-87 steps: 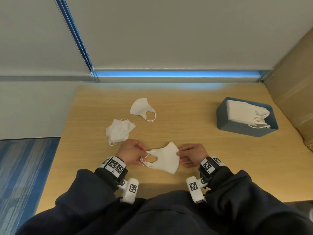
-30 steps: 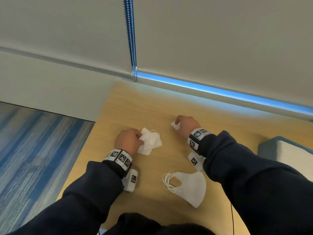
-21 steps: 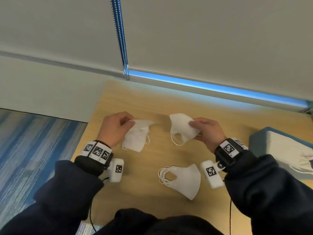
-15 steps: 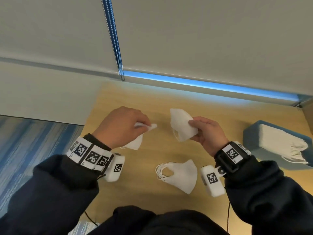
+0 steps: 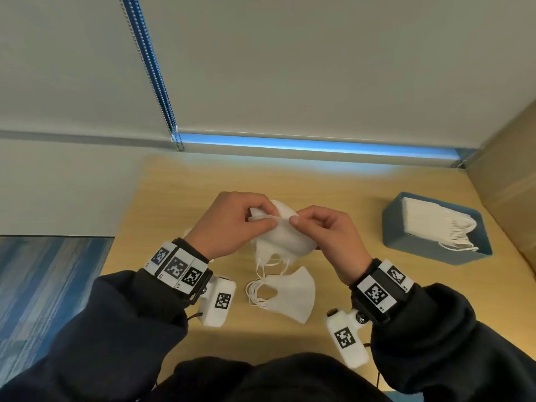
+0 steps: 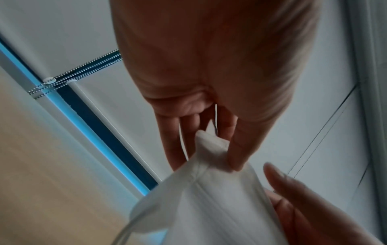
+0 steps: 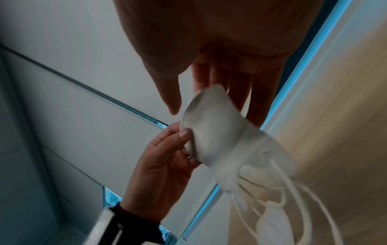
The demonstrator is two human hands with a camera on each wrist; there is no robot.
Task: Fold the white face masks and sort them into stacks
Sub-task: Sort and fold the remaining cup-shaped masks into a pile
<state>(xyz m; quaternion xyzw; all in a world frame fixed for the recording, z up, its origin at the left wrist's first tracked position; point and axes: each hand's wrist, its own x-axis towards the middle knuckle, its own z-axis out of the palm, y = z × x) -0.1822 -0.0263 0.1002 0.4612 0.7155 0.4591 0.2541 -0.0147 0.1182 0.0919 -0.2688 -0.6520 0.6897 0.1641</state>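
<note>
Both hands raised above table [image 5: 162,198], meeting at top edge of masks [image 5: 282,236]. Left hand [image 5: 229,224] pinches edge from 9 o'clock; right hand [image 5: 327,236] pinches same edge from 3 o'clock, thumbs nearly touching. Looks like two masks bunched together, ear loops dangling at 6 o'clock.

Risks:
- layers slip apart, edges misalign, crooked fold
- loops snag folded mask [image 5: 285,294] lying directly beneath, drag it off place

Box [image 5: 429,250] of stacked masks well apart at 3 o'clock.
</note>
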